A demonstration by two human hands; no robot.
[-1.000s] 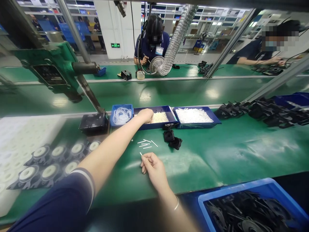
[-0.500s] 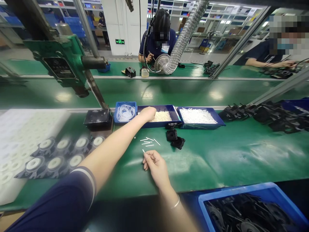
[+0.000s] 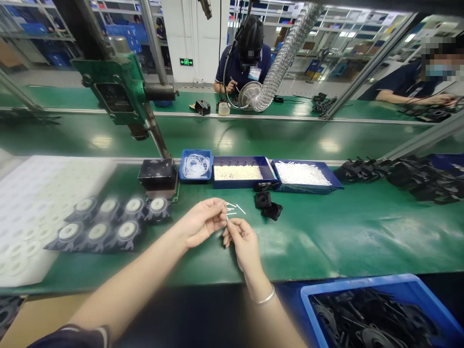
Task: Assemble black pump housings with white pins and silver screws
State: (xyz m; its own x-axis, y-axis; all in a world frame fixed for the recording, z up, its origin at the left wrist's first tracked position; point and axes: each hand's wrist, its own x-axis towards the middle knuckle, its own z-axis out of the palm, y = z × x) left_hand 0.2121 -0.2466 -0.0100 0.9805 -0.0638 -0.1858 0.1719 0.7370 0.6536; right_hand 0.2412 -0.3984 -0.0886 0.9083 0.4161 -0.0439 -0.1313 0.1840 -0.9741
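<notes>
My left hand point(image 3: 201, 221) and my right hand point(image 3: 242, 239) meet above the green bench, fingertips pinched together. The right hand pinches a thin white stick point(image 3: 227, 218); the left fingertips touch its upper end, and what they hold is too small to name. Several loose white sticks point(image 3: 235, 209) lie on the mat just behind the hands. Behind those stand three blue trays: one with white rings point(image 3: 196, 166), one with small white beads point(image 3: 238, 172), one with white sticks point(image 3: 302, 174). Two black parts point(image 3: 268, 204) lie right of the loose sticks.
Black parts with white round centres point(image 3: 108, 222) sit in rows at the left beside white foam point(image 3: 32, 212). A green press point(image 3: 123, 92) stands over a black block point(image 3: 157, 173). A blue bin of black parts point(image 3: 369, 314) is at the near right. Other people work across the belt.
My left hand has drawn back from the bead tray and come down to meet my right hand. The right hand has lifted slightly with its stick.
</notes>
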